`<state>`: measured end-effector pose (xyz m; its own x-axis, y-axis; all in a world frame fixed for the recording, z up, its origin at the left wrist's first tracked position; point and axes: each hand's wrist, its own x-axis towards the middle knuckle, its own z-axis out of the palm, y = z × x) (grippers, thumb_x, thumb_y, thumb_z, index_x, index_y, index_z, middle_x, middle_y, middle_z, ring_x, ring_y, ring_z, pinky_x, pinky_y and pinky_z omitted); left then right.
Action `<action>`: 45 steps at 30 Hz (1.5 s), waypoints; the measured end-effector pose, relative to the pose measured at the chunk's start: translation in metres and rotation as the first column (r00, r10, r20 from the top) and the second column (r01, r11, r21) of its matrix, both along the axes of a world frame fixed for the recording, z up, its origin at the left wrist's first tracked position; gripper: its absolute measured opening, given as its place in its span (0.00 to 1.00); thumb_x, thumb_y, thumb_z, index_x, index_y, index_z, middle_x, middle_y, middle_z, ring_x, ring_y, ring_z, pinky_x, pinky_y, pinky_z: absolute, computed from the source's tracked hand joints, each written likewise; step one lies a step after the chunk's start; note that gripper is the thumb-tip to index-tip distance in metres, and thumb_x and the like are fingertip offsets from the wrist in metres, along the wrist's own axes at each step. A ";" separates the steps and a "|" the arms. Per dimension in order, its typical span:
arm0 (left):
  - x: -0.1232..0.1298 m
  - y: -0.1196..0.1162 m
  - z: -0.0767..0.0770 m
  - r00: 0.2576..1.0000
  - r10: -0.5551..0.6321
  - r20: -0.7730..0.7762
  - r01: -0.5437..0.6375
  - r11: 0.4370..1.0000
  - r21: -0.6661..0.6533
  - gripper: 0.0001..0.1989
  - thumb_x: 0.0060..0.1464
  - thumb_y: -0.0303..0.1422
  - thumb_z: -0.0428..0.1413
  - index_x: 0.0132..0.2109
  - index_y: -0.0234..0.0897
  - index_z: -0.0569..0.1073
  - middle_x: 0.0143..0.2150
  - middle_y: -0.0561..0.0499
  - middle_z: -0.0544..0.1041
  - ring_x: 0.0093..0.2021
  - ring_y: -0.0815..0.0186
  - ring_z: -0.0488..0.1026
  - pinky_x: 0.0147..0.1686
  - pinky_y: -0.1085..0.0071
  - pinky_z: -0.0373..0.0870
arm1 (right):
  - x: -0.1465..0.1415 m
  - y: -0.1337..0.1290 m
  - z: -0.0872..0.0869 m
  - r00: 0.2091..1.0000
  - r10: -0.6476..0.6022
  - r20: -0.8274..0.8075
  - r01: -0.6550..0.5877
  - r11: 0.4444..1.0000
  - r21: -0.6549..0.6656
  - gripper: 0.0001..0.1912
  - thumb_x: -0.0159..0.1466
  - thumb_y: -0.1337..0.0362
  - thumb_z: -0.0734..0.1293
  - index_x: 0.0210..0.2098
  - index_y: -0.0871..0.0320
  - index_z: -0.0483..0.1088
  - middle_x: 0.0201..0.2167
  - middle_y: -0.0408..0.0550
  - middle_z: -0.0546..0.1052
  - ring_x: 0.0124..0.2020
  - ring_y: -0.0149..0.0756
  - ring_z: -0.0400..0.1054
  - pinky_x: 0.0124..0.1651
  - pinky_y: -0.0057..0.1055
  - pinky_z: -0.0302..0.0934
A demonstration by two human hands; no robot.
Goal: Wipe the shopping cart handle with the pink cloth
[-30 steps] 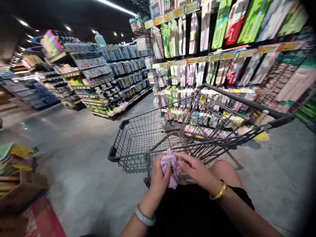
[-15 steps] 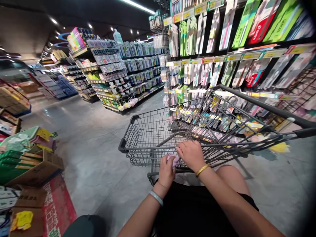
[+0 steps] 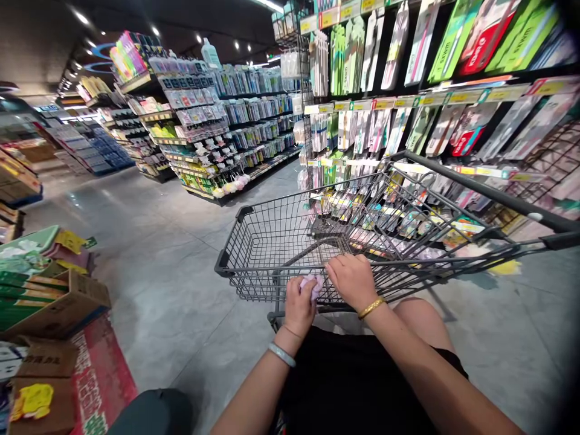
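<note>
A crumpled lilac cloth [image 3: 312, 286] is held in the closed fingers of my left hand [image 3: 299, 308], beside the near side of a dark wire shopping cart [image 3: 258, 273]. My right hand [image 3: 353, 279] lies just to the right, its fingers wrapped over the cart's near top rail. The cart stands sideways in front of me, its handle [image 3: 489, 190] at the right. Its basket shows bare wire mesh at the left end. A pale bangle circles my left wrist, a gold one my right.
Shelves of hanging packets [image 3: 353, 130] rise right behind the cart. Another stocked shelf [image 3: 199, 139] stands across the aisle. Cardboard boxes [image 3: 86, 300] and a red printed strip [image 3: 102, 368] are at the left. A dark rounded object [image 3: 151, 414] sits at the bottom edge.
My left hand has moved slightly left and up with the cloth, a little farther from my right hand. My right hand stays on the rail. The view has shifted slightly.
</note>
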<state>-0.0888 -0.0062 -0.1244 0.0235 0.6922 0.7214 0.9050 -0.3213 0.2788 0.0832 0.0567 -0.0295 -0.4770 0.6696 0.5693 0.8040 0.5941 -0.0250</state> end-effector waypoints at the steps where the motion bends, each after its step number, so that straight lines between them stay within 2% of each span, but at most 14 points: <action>1: 0.000 0.001 0.007 1.000 -0.007 0.012 0.007 1.000 0.018 0.23 0.50 0.21 0.57 0.53 0.41 0.71 0.50 0.43 0.66 0.50 0.56 0.65 0.51 0.55 0.70 | 0.000 0.000 0.000 1.000 -0.001 0.001 0.001 1.000 0.001 0.18 0.72 0.58 0.56 0.31 0.57 0.70 0.28 0.48 0.74 0.35 0.38 0.62 0.41 0.38 0.42; 3: -0.002 0.002 0.011 1.000 -0.028 -0.001 0.028 1.000 0.009 0.23 0.50 0.21 0.57 0.53 0.41 0.71 0.50 0.43 0.66 0.50 0.56 0.65 0.51 0.55 0.70 | 0.001 0.000 0.000 1.000 -0.003 0.002 0.003 1.000 0.002 0.18 0.72 0.58 0.56 0.31 0.57 0.71 0.28 0.48 0.74 0.35 0.38 0.62 0.41 0.38 0.42; 7: -0.017 -0.005 -0.014 1.000 -0.004 -0.005 0.003 0.990 -0.142 0.21 0.49 0.19 0.56 0.50 0.40 0.71 0.47 0.45 0.68 0.47 0.58 0.66 0.48 0.59 0.72 | 0.000 0.000 0.000 1.000 -0.003 0.005 0.003 1.000 0.003 0.17 0.72 0.58 0.57 0.32 0.57 0.71 0.28 0.48 0.74 0.34 0.37 0.62 0.41 0.38 0.42; 9: -0.021 -0.009 -0.020 0.997 0.053 0.050 -0.045 0.989 -0.143 0.20 0.50 0.20 0.56 0.50 0.40 0.71 0.47 0.45 0.68 0.47 0.59 0.67 0.47 0.59 0.73 | 0.000 0.000 0.000 1.000 0.000 0.013 0.000 1.000 0.001 0.18 0.72 0.58 0.57 0.31 0.58 0.71 0.28 0.48 0.74 0.34 0.37 0.62 0.41 0.37 0.42; 11: -0.020 -0.009 -0.011 0.996 0.038 0.084 -0.032 0.997 -0.074 0.19 0.51 0.21 0.56 0.50 0.41 0.70 0.48 0.45 0.67 0.48 0.59 0.67 0.48 0.58 0.72 | 0.000 -0.001 0.000 1.000 -0.001 0.019 0.001 1.000 -0.002 0.18 0.72 0.58 0.57 0.31 0.57 0.71 0.28 0.47 0.74 0.34 0.37 0.61 0.41 0.37 0.42; 14: -0.014 -0.005 0.016 0.997 -0.045 0.066 0.040 0.997 0.067 0.21 0.50 0.22 0.55 0.51 0.42 0.70 0.49 0.45 0.66 0.49 0.58 0.66 0.50 0.57 0.71 | -0.001 -0.002 0.002 1.000 -0.008 0.021 0.008 1.000 0.002 0.18 0.72 0.59 0.57 0.31 0.57 0.71 0.27 0.47 0.73 0.33 0.37 0.61 0.41 0.37 0.42; 16: -0.013 -0.001 0.023 0.998 -0.058 0.034 0.054 0.992 0.116 0.22 0.48 0.21 0.56 0.50 0.43 0.70 0.48 0.45 0.66 0.49 0.58 0.66 0.50 0.56 0.70 | -0.001 -0.003 0.003 1.000 -0.009 0.019 0.009 1.000 0.005 0.17 0.71 0.59 0.57 0.30 0.57 0.70 0.27 0.47 0.73 0.33 0.37 0.61 0.40 0.37 0.42; 23: -0.031 -0.008 -0.025 0.997 0.060 0.053 -0.058 0.998 -0.040 0.20 0.48 0.18 0.56 0.48 0.40 0.72 0.46 0.45 0.68 0.46 0.59 0.66 0.46 0.60 0.72 | -0.001 -0.004 0.003 0.999 -0.016 0.046 0.017 1.000 -0.008 0.19 0.72 0.58 0.55 0.30 0.57 0.70 0.27 0.47 0.73 0.34 0.38 0.61 0.40 0.37 0.42; 29: -0.027 -0.006 0.000 0.991 0.024 0.134 -0.027 0.999 0.021 0.18 0.53 0.25 0.57 0.52 0.40 0.71 0.49 0.44 0.66 0.49 0.59 0.65 0.49 0.59 0.70 | 0.002 -0.004 0.002 0.997 -0.033 0.072 0.034 0.999 -0.014 0.19 0.72 0.58 0.55 0.30 0.58 0.70 0.27 0.48 0.73 0.34 0.37 0.61 0.40 0.37 0.41; 31: -0.031 -0.004 -0.002 0.991 0.027 0.129 -0.024 0.999 -0.024 0.18 0.52 0.25 0.57 0.51 0.41 0.71 0.49 0.45 0.67 0.49 0.59 0.66 0.49 0.59 0.70 | 0.003 -0.004 0.001 0.996 -0.032 0.084 0.033 0.999 -0.013 0.19 0.72 0.58 0.55 0.30 0.58 0.70 0.27 0.48 0.73 0.33 0.37 0.61 0.40 0.37 0.42; 35: -0.040 -0.006 -0.020 0.981 0.092 0.172 -0.069 0.988 -0.135 0.19 0.49 0.21 0.57 0.50 0.38 0.71 0.47 0.45 0.68 0.50 0.58 0.66 0.50 0.59 0.70 | 0.004 -0.003 0.002 0.995 -0.020 0.099 0.021 1.000 -0.007 0.18 0.71 0.58 0.56 0.30 0.58 0.69 0.27 0.48 0.73 0.34 0.38 0.62 0.41 0.37 0.43; 37: -0.038 -0.007 -0.018 0.973 0.114 0.202 -0.088 0.987 -0.134 0.20 0.49 0.21 0.56 0.50 0.38 0.70 0.47 0.44 0.67 0.50 0.58 0.66 0.50 0.59 0.70 | 0.004 -0.003 0.001 0.994 -0.020 0.107 0.021 1.000 0.000 0.18 0.72 0.58 0.55 0.30 0.57 0.69 0.27 0.48 0.73 0.34 0.38 0.62 0.41 0.37 0.43; 42: -0.028 -0.008 0.008 0.975 0.048 0.219 -0.035 0.997 -0.065 0.20 0.50 0.23 0.56 0.50 0.42 0.71 0.48 0.46 0.66 0.49 0.59 0.66 0.50 0.59 0.69 | 0.005 -0.001 -0.001 0.993 -0.024 0.114 0.021 0.999 0.030 0.19 0.71 0.58 0.56 0.30 0.58 0.70 0.25 0.48 0.72 0.32 0.38 0.61 0.39 0.37 0.43; 45: -0.036 -0.013 -0.006 0.974 0.073 0.214 -0.054 0.994 -0.091 0.20 0.49 0.22 0.57 0.50 0.42 0.71 0.49 0.46 0.67 0.49 0.59 0.66 0.50 0.59 0.70 | 0.005 0.001 -0.003 0.991 -0.029 0.129 0.023 0.999 0.045 0.19 0.71 0.58 0.56 0.29 0.58 0.70 0.26 0.49 0.73 0.32 0.38 0.61 0.38 0.36 0.42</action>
